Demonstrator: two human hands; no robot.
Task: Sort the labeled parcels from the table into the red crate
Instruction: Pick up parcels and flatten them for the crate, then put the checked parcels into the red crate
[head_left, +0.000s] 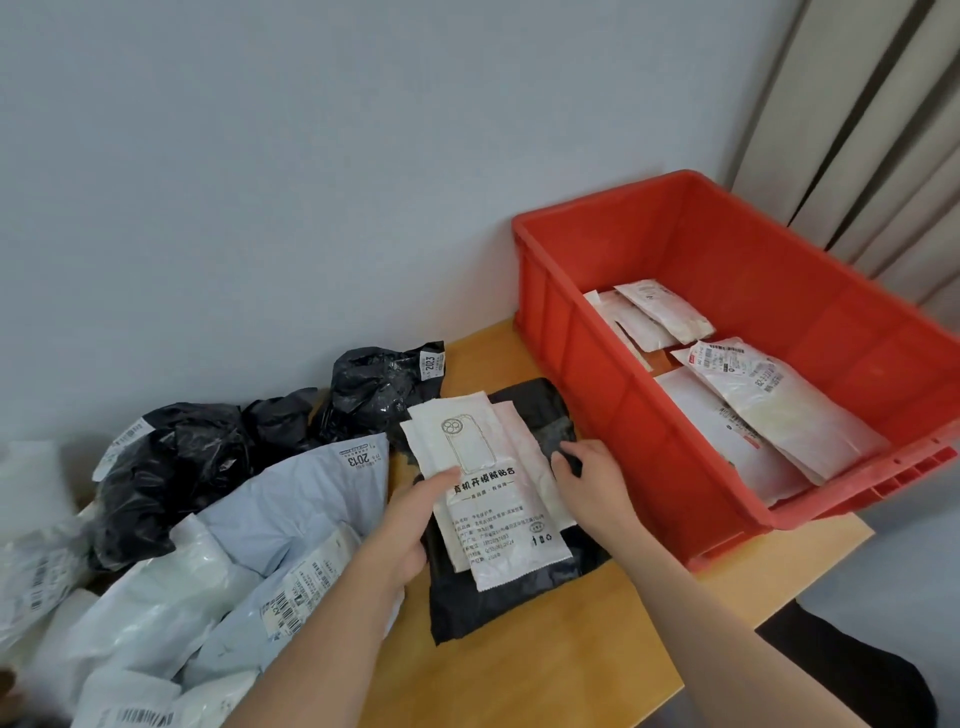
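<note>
A few packets sit in the crate already, left hand pinching white packets beside it, right hand loose, pile left.

Bright red crate on a honey-yellow table. White packets with black print and a phone outline lie on a flat black bag. Crumpled glossy black bags, pale blue mailer, grey-blue wall, beige curtain.
</note>
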